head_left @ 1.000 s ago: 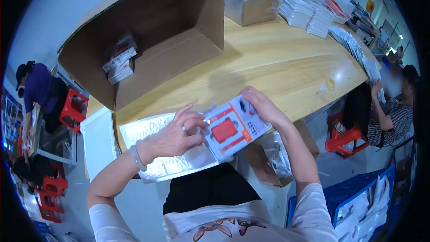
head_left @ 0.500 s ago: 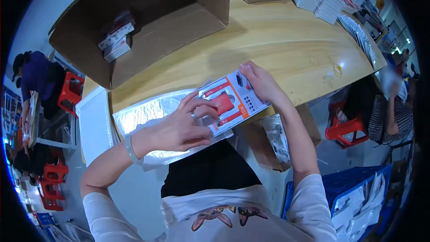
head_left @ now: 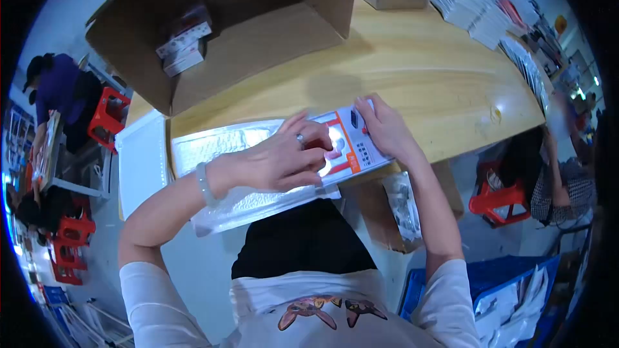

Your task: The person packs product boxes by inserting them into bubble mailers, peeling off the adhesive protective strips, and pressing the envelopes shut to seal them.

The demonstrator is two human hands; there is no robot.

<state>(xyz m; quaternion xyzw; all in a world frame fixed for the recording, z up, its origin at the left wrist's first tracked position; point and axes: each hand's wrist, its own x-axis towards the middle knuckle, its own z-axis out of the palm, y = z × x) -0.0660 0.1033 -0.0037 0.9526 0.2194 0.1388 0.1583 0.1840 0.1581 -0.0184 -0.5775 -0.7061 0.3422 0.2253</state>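
Note:
My right hand [head_left: 387, 130] grips the right end of a flat white and orange retail box [head_left: 362, 148], thumb on top. Red items show in its front, partly behind glare. My left hand [head_left: 298, 156], with a ring and a clear bracelet at the wrist, bends its fingers over the box's left part. Beneath that hand and forearm lies a silver bubble mailer [head_left: 222, 148], overhanging the table's front edge. The box's left end meets the mailer's right end under my fingers; whether it is inside is hidden.
A large open carton [head_left: 264, 45] holding small boxes stands at the back left. White sheets [head_left: 143, 161] lie left of the mailer. Stacked white packets [head_left: 474, 13] sit back right. Below the edge are a carton [head_left: 380, 216] and a blue bin [head_left: 480, 283]. People sit at both sides.
My left hand has moved right over the box, its fingers more bent and covering more of the red items. The box lies slightly further left against the mailer. The whole view has shifted a little.

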